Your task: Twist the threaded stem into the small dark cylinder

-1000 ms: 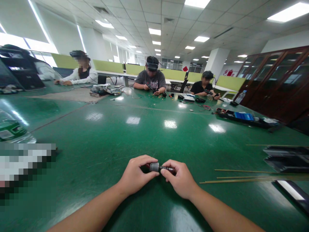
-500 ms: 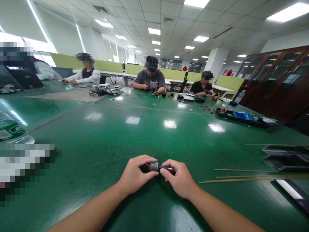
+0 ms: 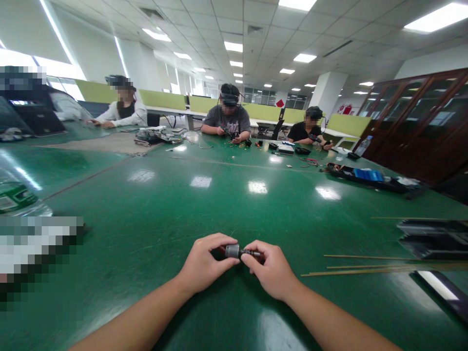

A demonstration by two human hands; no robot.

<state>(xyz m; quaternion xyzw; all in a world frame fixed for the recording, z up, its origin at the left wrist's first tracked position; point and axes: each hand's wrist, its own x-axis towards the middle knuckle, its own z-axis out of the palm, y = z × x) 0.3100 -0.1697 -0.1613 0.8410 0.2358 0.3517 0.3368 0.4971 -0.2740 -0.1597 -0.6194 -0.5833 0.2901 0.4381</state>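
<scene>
Near the front of the green table, a small grey metal cylinder with a thin dark ribbed shaft [image 3: 233,251] lies sideways between my two hands. My left hand [image 3: 204,265] grips the cylinder end between thumb and fingers. The thumb and fingers of my right hand [image 3: 269,268] close on the shaft, covering part of its far end. Something reddish-brown shows beside the cylinder inside my left hand; I cannot make out its kind.
On the right lie several thin brass-coloured rods [image 3: 351,267], black trays [image 3: 431,239] and a dark phone-like slab [image 3: 437,287]. A plastic bottle [image 3: 22,200] lies at left. Across the table, several people sit, one in a grey shirt [image 3: 241,124], near tools and a long black tray [image 3: 387,184].
My hands and the cylinder with its shaft have barely moved. The person in white sleeves at the far left has shifted slightly to the left.
</scene>
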